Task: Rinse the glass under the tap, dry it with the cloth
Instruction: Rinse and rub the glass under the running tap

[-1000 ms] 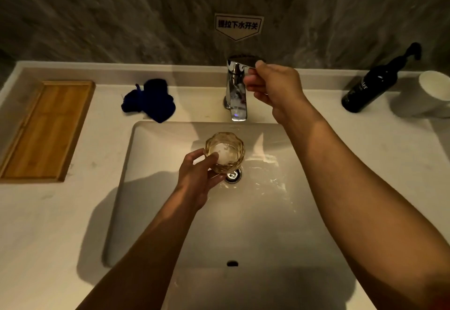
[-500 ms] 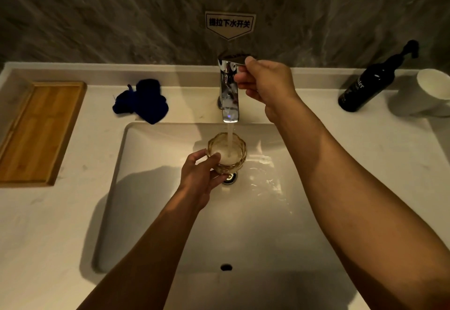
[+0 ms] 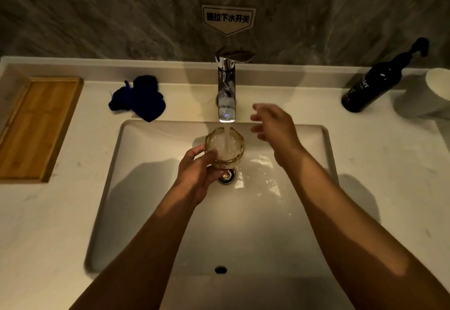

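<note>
we have the pale worktop (image 3: 379,163) spread wide around the sink (image 3: 155,212), and the whole job sits at the middle of that basin. the tap (image 3: 226,90) stands at the far edge with water running straight down into the glass (image 3: 225,147), which our left hand (image 3: 197,175) grips from its near-left side, fingers curled round the wall, just above the drain. the glass stands upright, mouth up toward the spout, its long axis in line with the stream, so we judge the rinse is under way. our right hand (image 3: 275,127) hangs loose and spread, holding nothing, just right of the glass and the spout and apart from both; it is the free one, yet the farther from the cloth. the dark blue cloth (image 3: 140,97) lies crumpled on the worktop far-left of the basin, well apart from the glass, on the left hand's side. for drying, we think the glass must travel left and away toward it, or the right hand must cross over.
</note>
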